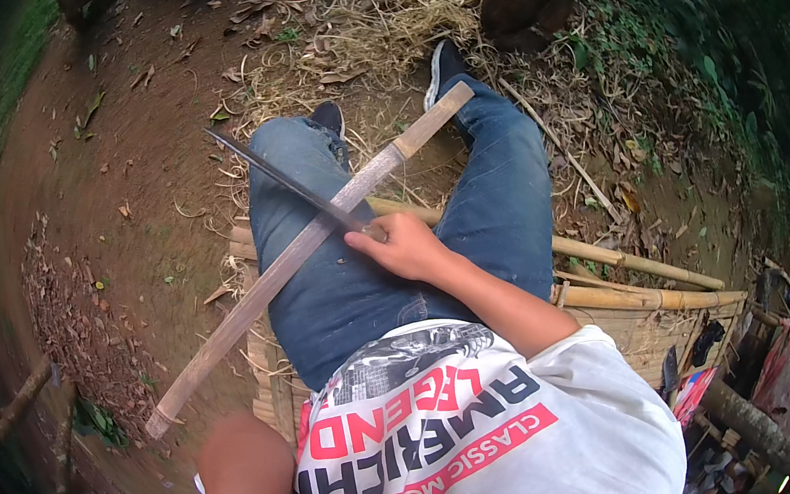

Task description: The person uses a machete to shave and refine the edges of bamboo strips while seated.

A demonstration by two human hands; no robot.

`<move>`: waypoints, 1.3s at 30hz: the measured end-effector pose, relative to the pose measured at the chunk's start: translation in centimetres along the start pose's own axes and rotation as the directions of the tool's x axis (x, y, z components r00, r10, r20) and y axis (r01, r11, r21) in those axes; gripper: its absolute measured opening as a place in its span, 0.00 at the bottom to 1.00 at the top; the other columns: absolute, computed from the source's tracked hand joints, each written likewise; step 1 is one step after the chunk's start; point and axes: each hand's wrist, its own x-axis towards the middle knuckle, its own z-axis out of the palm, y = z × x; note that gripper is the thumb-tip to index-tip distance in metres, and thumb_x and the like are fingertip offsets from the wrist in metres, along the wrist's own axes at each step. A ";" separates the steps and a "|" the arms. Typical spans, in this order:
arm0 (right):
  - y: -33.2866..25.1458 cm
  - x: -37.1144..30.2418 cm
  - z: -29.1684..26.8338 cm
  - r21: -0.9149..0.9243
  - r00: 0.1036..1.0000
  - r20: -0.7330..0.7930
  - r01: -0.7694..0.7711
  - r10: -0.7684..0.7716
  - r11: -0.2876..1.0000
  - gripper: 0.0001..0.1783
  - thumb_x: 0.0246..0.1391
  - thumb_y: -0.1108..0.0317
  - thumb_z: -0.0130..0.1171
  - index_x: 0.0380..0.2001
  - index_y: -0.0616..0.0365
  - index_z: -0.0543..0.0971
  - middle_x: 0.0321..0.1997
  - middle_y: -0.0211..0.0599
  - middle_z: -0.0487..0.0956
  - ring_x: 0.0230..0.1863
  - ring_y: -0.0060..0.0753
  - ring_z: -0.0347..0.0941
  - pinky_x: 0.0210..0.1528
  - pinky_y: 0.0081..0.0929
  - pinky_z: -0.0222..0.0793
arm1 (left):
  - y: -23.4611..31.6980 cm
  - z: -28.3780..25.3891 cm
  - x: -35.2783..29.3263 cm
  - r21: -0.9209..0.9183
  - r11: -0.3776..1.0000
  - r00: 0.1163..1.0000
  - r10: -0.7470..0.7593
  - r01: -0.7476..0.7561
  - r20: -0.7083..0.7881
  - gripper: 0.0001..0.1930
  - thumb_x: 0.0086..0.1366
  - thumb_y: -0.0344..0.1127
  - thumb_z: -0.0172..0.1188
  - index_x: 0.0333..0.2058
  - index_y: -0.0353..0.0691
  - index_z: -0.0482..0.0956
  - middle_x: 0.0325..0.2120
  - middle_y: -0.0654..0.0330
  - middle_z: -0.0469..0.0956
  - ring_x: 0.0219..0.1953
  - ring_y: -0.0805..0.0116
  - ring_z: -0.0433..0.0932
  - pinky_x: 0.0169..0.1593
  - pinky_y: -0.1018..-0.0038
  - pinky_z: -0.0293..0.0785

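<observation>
My right hand [407, 245] is closed around the handle of a long dark-bladed knife [290, 183], its blade pointing up and to the left. Beneath the blade, a long pale bamboo strip [260, 294] lies slantwise over my thighs. It runs from the lower left to the upper right, and a section near its upper end is lighter. The blade crosses above this strip; whether the two touch I cannot tell. At the lower left my left arm is bent, with a blurred rounded part [243, 460] near the strip's lower end. The fingers of my left hand do not show.
I sit on a slatted bamboo bench [615, 300] in jeans [497, 182]. Thin shavings [355, 35] and dry leaves cover the soil [143, 181] ahead. A wooden post [533, 5] stands at the upper right. Sticks [19, 406] rise at the left; cloth and branches lie at the lower right.
</observation>
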 end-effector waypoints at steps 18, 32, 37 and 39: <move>-1.1 -1.3 -0.9 0.094 0.999 -0.027 0.023 -0.021 0.995 0.33 0.54 0.41 0.58 0.20 0.68 0.79 0.17 0.49 0.75 0.20 0.43 0.72 0.28 0.38 0.66 | -10.4 -3.2 -23.3 0.913 -0.089 -0.028 -0.996 0.399 -0.085 0.24 0.55 0.54 0.66 0.35 0.37 0.73 0.23 0.49 0.76 0.29 0.47 0.77 0.34 0.59 0.70; 0.4 -1.1 -4.6 0.396 0.989 -0.115 -0.045 0.098 0.917 0.30 0.62 0.47 0.51 0.14 0.61 0.70 0.11 0.25 0.64 0.16 0.17 0.58 0.20 0.26 0.53 | -4.6 -9.5 -24.7 0.760 -0.173 -0.185 -0.980 0.626 -0.070 0.16 0.65 0.44 0.58 0.35 0.34 0.74 0.22 0.40 0.74 0.28 0.36 0.72 0.31 0.56 0.68; -1.5 -0.4 -5.0 0.395 0.998 0.066 -0.022 -0.005 0.918 0.28 0.64 0.50 0.49 0.15 0.56 0.68 0.10 0.24 0.63 0.12 0.16 0.56 0.14 0.21 0.51 | -4.0 -9.4 -25.3 0.725 -0.115 -0.151 -0.988 0.679 -0.016 0.15 0.68 0.43 0.52 0.38 0.34 0.73 0.25 0.40 0.74 0.31 0.34 0.71 0.31 0.56 0.67; -2.5 0.1 -5.7 0.495 0.978 0.207 -0.100 -0.005 0.863 0.25 0.64 0.52 0.50 0.16 0.55 0.67 0.09 0.24 0.62 0.10 0.16 0.56 0.12 0.20 0.50 | -3.7 -9.8 -25.7 0.717 -0.107 -0.162 -0.987 0.689 0.009 0.15 0.69 0.42 0.51 0.35 0.33 0.72 0.21 0.43 0.70 0.25 0.46 0.66 0.30 0.61 0.67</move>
